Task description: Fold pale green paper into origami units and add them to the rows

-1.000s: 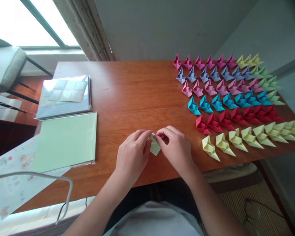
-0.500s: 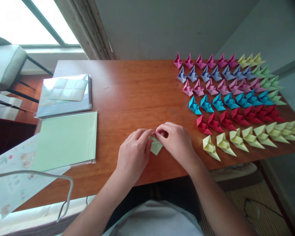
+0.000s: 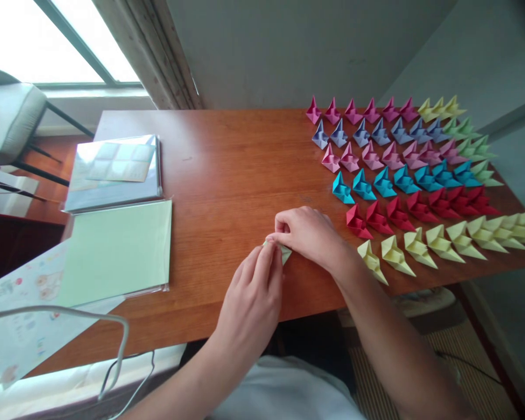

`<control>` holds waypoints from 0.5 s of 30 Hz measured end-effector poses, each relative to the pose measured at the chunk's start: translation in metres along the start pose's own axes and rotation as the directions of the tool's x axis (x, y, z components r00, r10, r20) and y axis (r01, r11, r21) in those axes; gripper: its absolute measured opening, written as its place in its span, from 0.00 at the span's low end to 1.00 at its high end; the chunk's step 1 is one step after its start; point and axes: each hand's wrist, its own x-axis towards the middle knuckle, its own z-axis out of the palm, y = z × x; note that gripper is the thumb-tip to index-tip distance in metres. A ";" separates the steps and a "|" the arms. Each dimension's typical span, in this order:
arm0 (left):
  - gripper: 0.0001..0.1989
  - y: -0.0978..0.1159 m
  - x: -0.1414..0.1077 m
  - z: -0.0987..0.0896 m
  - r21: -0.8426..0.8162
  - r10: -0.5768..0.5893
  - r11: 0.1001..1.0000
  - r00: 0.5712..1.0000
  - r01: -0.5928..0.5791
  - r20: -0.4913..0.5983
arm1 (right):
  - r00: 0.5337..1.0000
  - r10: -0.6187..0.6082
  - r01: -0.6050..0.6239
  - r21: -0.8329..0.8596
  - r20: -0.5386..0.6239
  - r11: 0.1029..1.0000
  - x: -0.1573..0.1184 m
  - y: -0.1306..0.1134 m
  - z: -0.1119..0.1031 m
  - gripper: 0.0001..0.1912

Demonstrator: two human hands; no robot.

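A small pale green folded paper (image 3: 285,253) lies on the wooden table (image 3: 219,175) near its front edge, mostly covered by my fingers. My left hand (image 3: 258,286) presses over its left part, fingers together and pointing away from me. From the right, my right hand (image 3: 304,232) pinches at the paper's far corner, its thumb and finger meeting beside my left fingertips. Rows of folded paper pieces stand to the right, among them red ones (image 3: 378,217), blue ones (image 3: 385,182) and pale yellow ones (image 3: 397,255).
At the left lie a pack of light green sheets (image 3: 118,251) and a wrapped pack (image 3: 114,192) with a patterned card on top. A white cable (image 3: 125,344) arches over a printed sheet (image 3: 30,315). A chair (image 3: 11,116) stands beyond the table's left end.
My left hand has shifted right and now covers more of the paper. My right hand has moved slightly up, with its fingertips closer to my left fingertips. The view has shifted slightly.
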 end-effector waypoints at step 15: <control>0.34 0.022 -0.005 0.004 0.051 -0.034 0.998 0.993 0.029 0.110 | 1.000 -0.008 0.008 0.031 -0.004 0.999 -0.006 0.000 0.001 0.10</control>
